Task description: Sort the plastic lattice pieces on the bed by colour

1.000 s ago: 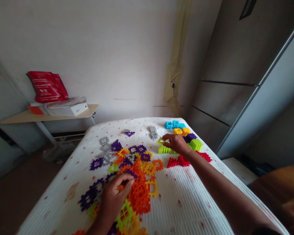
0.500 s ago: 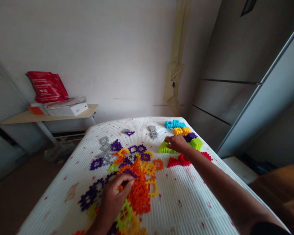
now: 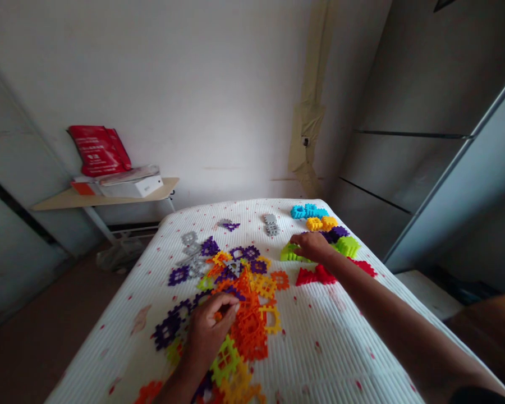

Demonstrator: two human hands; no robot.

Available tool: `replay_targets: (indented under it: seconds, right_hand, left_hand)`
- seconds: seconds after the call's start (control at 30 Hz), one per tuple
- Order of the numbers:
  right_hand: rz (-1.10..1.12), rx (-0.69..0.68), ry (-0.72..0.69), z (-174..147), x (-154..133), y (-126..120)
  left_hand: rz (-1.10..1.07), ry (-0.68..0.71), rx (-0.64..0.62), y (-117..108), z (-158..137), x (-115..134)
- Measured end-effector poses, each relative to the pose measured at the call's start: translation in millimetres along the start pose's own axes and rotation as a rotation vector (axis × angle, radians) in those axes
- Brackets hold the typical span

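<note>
My right hand reaches to the far right, fingers bent down onto a row of light-green interlocking building pieces. Whether one piece is lifted from that row cannot be seen. My left hand hovers over the mixed heap, thumb and fingertips pinched together; anything between them is too small to tell. Orange pieces lie just right of it, purple pieces to its left and a green window-shaped piece below. Red pieces are grouped near my right forearm.
Blue pieces, yellow pieces and a second green stack line the bed's right edge. Grey pieces lie at the far middle. A side table with a red bag stands left; a wardrobe stands right.
The whole view has shifted slightly, so everything appears farther right. Both hands keep nearly the same places over the pieces.
</note>
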State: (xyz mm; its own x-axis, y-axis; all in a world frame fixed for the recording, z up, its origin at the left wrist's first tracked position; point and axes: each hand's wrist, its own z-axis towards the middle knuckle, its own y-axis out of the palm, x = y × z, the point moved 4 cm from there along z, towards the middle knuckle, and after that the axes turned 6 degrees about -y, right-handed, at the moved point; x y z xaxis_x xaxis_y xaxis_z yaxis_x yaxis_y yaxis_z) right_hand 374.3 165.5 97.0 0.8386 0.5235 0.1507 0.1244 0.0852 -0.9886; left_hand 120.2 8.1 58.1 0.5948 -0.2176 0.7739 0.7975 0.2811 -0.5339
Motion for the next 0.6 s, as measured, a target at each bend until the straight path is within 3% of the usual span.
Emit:
replay_targets:
  seconds: [0.17,0.3,0.43,0.6]
  right_hand:
    - [0.055,0.119,-0.035,-12.4,-11.1,-16.0]
    - [0.226,0.259,-0.104,-35.9,-36.9,-22.1]
    - [0.288,0.148,-0.142,-53.7,-72.5,-2.6]
    - [0.219,0.017,-0.045,-56.8,-107.5,27.6]
  left_hand:
    - [-0.023,-0.027,0.024,-10.0,-0.7,2.5]
    - [-0.059,-0.118,0.155,-41.9,0.9,0.0]
    - [0.110,-0.229,0.311,-79.3,5.3,-13.0]
    - [0.369,-0.313,0.164,-96.8,10.9,-52.8]
